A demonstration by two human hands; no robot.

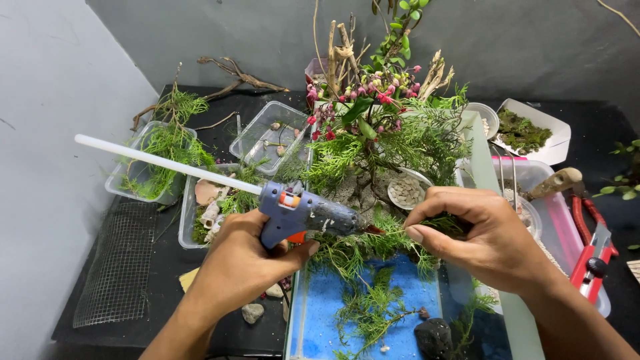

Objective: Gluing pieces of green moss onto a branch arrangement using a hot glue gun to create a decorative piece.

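Note:
My left hand (241, 259) grips a blue hot glue gun (303, 213) with a long white glue stick (160, 164) poking out its back toward the upper left. Its nozzle points right, at a green feathery sprig (383, 239) that my right hand (483, 235) pinches between thumb and fingers. Both hands hover over a glass tank (475, 160) with blue sand (327, 313) on its floor, green sprigs, a dark stone (433, 335), pink-berried branches (373, 93) and dry twigs (337, 50).
Clear plastic tubs hold greenery (163, 150), pebbles (270, 137) and shells (208, 200) at left. A wire mesh sheet (119, 263) lies at far left. Red-handled pruners (593, 250), a moss tray (527, 131) and a tub with a wooden-handled tool (557, 181) sit at right.

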